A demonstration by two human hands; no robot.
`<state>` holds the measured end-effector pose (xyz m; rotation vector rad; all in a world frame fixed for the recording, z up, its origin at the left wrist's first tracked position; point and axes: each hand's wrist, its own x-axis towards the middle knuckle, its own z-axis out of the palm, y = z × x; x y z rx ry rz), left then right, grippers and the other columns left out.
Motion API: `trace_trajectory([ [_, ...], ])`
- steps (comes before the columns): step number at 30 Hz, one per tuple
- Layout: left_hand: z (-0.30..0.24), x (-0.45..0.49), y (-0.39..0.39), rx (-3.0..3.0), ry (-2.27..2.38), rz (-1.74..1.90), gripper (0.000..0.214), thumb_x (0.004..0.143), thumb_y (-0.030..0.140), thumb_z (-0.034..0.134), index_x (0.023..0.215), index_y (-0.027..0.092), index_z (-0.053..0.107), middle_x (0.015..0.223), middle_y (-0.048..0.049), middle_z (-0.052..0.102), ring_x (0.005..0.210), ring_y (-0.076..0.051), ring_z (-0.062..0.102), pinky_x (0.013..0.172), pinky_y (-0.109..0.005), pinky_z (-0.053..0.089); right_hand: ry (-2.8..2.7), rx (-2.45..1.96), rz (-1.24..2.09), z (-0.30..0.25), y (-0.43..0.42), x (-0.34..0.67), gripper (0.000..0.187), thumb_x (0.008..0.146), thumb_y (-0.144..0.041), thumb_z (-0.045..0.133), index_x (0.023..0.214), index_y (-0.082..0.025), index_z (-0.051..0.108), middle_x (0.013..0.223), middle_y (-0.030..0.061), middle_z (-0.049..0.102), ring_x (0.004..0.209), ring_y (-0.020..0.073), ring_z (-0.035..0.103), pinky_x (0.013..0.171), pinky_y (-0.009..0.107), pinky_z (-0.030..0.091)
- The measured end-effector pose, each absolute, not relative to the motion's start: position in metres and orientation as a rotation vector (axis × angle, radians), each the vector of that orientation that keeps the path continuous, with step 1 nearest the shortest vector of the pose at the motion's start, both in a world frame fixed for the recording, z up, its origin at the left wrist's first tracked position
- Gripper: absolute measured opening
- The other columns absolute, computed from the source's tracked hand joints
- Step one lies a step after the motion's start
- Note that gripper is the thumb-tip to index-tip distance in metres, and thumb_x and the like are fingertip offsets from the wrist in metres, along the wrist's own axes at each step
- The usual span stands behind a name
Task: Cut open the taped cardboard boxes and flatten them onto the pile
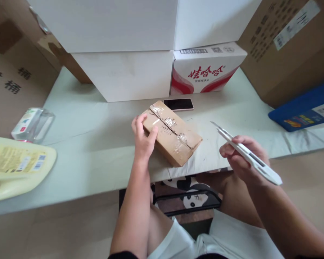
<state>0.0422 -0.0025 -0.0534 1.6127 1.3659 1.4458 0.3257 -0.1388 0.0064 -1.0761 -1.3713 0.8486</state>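
Note:
A small brown cardboard box (175,135) lies at a slant near the table's front edge. Bits of clear tape cross the seam along its top, and the seam looks slit in places. My left hand (143,138) grips the box at its left end, thumb on the top face and fingers at the far left side. To the right of the box, my right hand (244,156) is closed around a white utility knife (250,154) held in the air. Its blade is out and points up and left toward the box, without touching it.
A phone (178,104) lies behind the box. White cartons (124,75) and a red-and-white carton (207,70) stand along the back. A clear plastic package (34,124) and a yellow bottle (21,169) are at left; a blue box (305,108) is at right.

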Motion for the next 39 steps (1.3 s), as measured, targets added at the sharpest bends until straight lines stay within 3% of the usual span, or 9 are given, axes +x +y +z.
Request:
trace_trajectory([
  [4,-0.050,0.054,-0.012,1.649,1.320,1.421,0.065,0.077,0.040,0.071,0.138,0.028,0.049,0.155,-0.0131,0.027,0.155,-0.036,0.024,0.126,-0.056,0.030,-1.571,-1.140,0.576,0.012,-0.133,0.294,0.024,0.099,-0.045,0.057,0.094,-0.023,0.066,0.069,0.0003,0.059,0.060,0.0125,0.055,0.056,0.027,0.048],
  [8,-0.050,0.059,-0.016,1.664,1.272,1.378,0.069,0.077,0.037,0.070,0.140,0.028,0.045,0.161,-0.0136,0.017,0.159,-0.039,0.012,0.126,-0.059,0.029,-1.750,-1.236,0.400,0.028,-0.128,0.275,0.011,0.093,-0.027,0.059,0.102,-0.022,0.063,0.070,-0.0023,0.063,0.055,0.0097,0.056,0.050,0.022,0.043],
  [14,-0.051,0.060,-0.015,1.592,1.253,1.384,0.063,0.076,0.031,0.070,0.135,0.030,0.048,0.161,-0.0112,0.016,0.158,-0.039,0.016,0.127,-0.060,0.028,-1.933,-1.269,0.310,0.038,-0.129,0.275,0.005,0.090,-0.022,0.056,0.091,-0.022,0.061,0.060,-0.0023,0.060,0.043,0.0093,0.049,0.042,0.023,0.038],
  [18,-0.052,0.060,-0.014,1.562,1.240,1.381,0.062,0.075,0.031,0.070,0.134,0.030,0.049,0.160,-0.0108,0.016,0.154,-0.037,0.025,0.124,-0.058,0.034,-2.028,-1.258,0.249,0.041,-0.131,0.277,0.010,0.089,-0.014,0.055,0.092,-0.023,0.060,0.064,-0.0017,0.061,0.047,0.0089,0.050,0.045,0.022,0.041],
  [23,-0.052,0.060,-0.013,1.564,1.255,1.376,0.062,0.075,0.032,0.069,0.134,0.028,0.049,0.160,-0.0120,0.016,0.157,-0.038,0.017,0.126,-0.058,0.029,-2.091,-1.189,0.180,0.037,-0.127,0.279,0.007,0.091,-0.018,0.056,0.093,-0.022,0.062,0.066,-0.0014,0.063,0.048,0.0082,0.052,0.047,0.020,0.043],
  [26,-0.052,0.060,-0.013,1.558,1.244,1.360,0.063,0.076,0.031,0.069,0.135,0.028,0.047,0.162,-0.0133,0.012,0.156,-0.038,0.020,0.125,-0.059,0.031,-2.087,-1.196,0.152,0.032,-0.124,0.278,0.008,0.090,-0.019,0.057,0.095,-0.022,0.062,0.069,-0.0005,0.066,0.052,0.0090,0.056,0.051,0.020,0.045],
  [32,-0.055,0.059,-0.012,1.588,1.282,1.386,0.062,0.077,0.033,0.068,0.135,0.028,0.047,0.161,-0.0136,0.015,0.155,-0.039,0.022,0.126,-0.062,0.025,-2.061,-1.272,0.341,0.031,-0.117,0.273,0.008,0.091,-0.019,0.056,0.095,-0.020,0.064,0.074,0.0005,0.069,0.055,0.0082,0.061,0.053,0.018,0.046],
  [39,-0.056,0.059,-0.010,1.582,1.304,1.406,0.055,0.078,0.034,0.066,0.131,0.029,0.049,0.155,-0.0130,0.024,0.154,-0.038,0.024,0.126,-0.061,0.025,-2.087,-1.187,0.365,0.041,-0.118,0.282,0.010,0.089,-0.016,0.056,0.092,-0.019,0.065,0.067,-0.0008,0.064,0.052,0.0079,0.057,0.051,0.018,0.045],
])
